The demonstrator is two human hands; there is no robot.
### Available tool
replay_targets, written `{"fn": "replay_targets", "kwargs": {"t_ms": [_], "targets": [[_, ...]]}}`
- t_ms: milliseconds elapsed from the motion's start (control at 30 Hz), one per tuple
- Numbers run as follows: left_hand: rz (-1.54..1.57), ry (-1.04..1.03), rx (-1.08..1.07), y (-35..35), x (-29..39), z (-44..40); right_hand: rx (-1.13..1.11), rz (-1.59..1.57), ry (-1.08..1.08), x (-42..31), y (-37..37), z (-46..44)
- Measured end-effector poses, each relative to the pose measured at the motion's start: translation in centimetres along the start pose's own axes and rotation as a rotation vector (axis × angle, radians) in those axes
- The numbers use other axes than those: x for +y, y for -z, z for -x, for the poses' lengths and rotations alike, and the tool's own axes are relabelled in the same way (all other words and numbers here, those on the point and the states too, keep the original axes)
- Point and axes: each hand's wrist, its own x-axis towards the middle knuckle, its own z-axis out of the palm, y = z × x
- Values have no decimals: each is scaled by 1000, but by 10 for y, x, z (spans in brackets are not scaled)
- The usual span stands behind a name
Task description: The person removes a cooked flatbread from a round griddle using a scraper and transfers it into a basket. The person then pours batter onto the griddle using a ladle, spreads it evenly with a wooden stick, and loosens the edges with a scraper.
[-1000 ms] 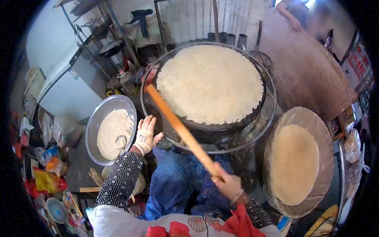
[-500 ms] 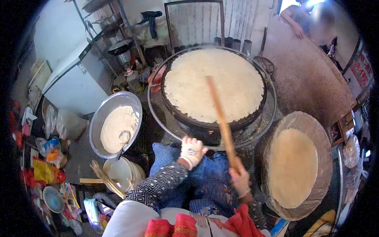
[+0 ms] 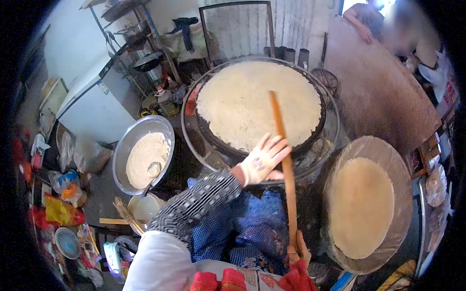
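My right hand (image 3: 299, 250) is closed around the lower end of a long flat wooden stick (image 3: 287, 184), close to my lap. The stick slants up and away, its far tip over a large thin pancake (image 3: 252, 104). That pale sheet covers most of a round black griddle (image 3: 206, 128) ringed by a metal hoop. My left hand (image 3: 262, 162), in a whitish glove, reaches over the near rim. Its fingers are spread and outstretched beside the stick's middle, the tips at or against its left edge; I cannot tell whether they press on it.
On the left stands a metal basin (image 3: 120, 167) of batter with a ladle (image 3: 153, 170) in it, above a white bucket (image 3: 145, 208). A plastic-lined basket (image 3: 405, 208) with flat round pancakes sits at right. Beyond a brown board (image 3: 378, 92), another person's arm (image 3: 357, 24) rests.
My left hand has moved forward and right from the near hoop to the stick, fingers spreading. My right hand has drawn back towards my lap, bringing the stick more upright in view.
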Motion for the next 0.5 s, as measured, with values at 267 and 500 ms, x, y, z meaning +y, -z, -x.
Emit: {"fn": "replay_targets", "kwargs": {"t_ms": [267, 500], "targets": [[-67, -89, -310, -93, -75, -56, 4, -310, -156, 15, -71, -37], [-222, 141, -324, -48, -187, -3, -395, -307, -190, -30, -106, -115]]}}
